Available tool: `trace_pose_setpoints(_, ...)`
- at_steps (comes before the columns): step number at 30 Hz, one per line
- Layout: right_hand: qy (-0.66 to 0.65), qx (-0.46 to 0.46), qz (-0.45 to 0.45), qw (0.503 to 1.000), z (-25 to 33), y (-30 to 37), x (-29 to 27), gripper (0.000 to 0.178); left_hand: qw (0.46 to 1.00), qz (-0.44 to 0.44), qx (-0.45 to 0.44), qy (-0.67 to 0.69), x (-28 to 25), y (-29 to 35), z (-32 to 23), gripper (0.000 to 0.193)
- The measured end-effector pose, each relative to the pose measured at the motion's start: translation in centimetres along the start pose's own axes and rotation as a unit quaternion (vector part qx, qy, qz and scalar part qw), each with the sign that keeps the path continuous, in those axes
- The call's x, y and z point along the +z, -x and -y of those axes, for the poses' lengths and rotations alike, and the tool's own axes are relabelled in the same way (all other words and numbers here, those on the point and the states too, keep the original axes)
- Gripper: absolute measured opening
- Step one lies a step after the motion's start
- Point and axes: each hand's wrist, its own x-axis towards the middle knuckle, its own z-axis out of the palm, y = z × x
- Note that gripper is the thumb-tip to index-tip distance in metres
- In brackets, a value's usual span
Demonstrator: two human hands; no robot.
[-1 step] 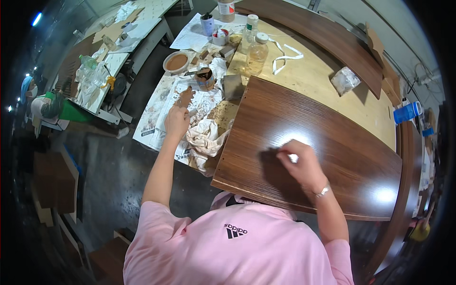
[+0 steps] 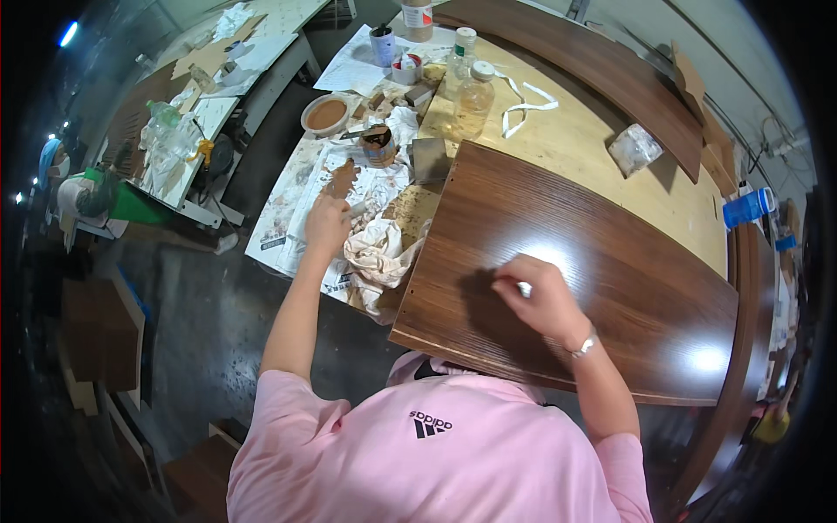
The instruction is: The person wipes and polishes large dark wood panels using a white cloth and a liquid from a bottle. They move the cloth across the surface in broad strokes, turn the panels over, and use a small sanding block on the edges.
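Observation:
My left hand (image 2: 327, 225) is closed at the near edge of a brown paste smear (image 2: 343, 180) on stained paper. What its fingers hold is hidden. Right beside it lies a crumpled cream cloth (image 2: 375, 251). Above a dark wood-grain board (image 2: 558, 235), my right hand (image 2: 545, 298) hovers with curled fingers, casting a shadow on the glossy face. A small white patch shows between those fingers; I cannot tell what it is. An open tin (image 2: 378, 150) of brown stuff stands beyond the smear, a flat blade (image 2: 357, 133) lying across its top.
A tub of tan paste (image 2: 326, 114), a grey square block (image 2: 430, 160) and clear bottles (image 2: 473, 102) stand further back. Another dark board (image 2: 593, 74) spans the table's far side near a wrapped bundle (image 2: 635, 150). Someone in a blue cap (image 2: 50, 155) is at the far left.
My right hand has shifted slightly left over the board. My left hand stays by the paste smear.

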Motion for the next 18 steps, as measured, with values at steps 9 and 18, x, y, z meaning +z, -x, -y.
trace_pose_setpoints(9,-0.328,0.112,0.029,0.938,1.4,-5.5,5.9,0.020,0.769,0.059,-0.104,0.628,-7.9,3.3,-6.9,0.018)
trace_pose_setpoints(18,-0.505,0.148,0.050,0.849,2.6,-6.0,8.3,0.025,0.522,0.213,-0.110,0.818,-8.4,9.6,-12.3,0.018)
